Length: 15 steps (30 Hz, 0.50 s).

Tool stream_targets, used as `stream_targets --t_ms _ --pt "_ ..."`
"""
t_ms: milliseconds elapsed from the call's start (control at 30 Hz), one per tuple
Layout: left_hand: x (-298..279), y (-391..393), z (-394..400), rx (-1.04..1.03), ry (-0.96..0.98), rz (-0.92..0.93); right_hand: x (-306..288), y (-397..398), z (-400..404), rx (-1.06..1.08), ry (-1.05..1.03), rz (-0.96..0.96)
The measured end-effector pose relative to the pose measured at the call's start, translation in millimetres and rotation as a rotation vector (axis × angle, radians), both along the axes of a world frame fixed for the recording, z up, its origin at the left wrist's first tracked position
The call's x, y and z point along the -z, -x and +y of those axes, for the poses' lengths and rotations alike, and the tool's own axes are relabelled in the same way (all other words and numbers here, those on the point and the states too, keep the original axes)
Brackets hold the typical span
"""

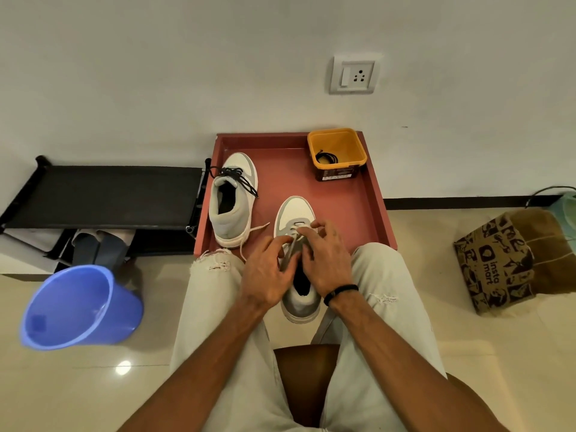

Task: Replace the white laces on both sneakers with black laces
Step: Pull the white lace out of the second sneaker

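Observation:
Two white and grey sneakers stand on a red tray (371, 194). The left sneaker (232, 201) carries black laces (241, 179). The right sneaker (297, 219) sits between my knees with its heel toward me. My left hand (268, 275) and my right hand (327, 260) both rest over its tongue, fingers curled at the white lace (255, 233), whose loose end trails left across the tray. What exactly each finger pinches is hidden. A yellow tub (338, 151) at the tray's back right holds a coiled black lace (325, 158).
A blue bucket (78, 307) lies tilted on the floor at the left, below a black shoe rack (103, 194). A brown paper bag (508, 260) stands at the right. The wall with a socket (353, 74) is right behind the tray. I sit on a brown stool (307, 375).

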State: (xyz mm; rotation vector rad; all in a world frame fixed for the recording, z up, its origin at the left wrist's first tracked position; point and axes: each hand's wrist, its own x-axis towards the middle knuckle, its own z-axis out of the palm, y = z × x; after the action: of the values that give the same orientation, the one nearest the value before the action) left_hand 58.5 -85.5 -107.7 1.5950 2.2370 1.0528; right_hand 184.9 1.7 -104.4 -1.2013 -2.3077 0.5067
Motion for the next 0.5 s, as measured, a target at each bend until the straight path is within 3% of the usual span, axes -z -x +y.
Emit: stream_targets --t_ms 267,400,500 --pt "-1.4 5.0 -1.2 -0.068 -0.038 -0.024 3.8 10.7 7.5 0.034 -0.028 0.014" --pt "-4.7 1.9 -1.0 -0.085 -0.075 -0.067 -1.7 8.4 5.8 0.108 0.116 0.305" --pt "-8.1 -4.1 0.4 -0.121 -0.099 -0.111 -8.0 8.8 11.1 0.376 0.415 0.611"
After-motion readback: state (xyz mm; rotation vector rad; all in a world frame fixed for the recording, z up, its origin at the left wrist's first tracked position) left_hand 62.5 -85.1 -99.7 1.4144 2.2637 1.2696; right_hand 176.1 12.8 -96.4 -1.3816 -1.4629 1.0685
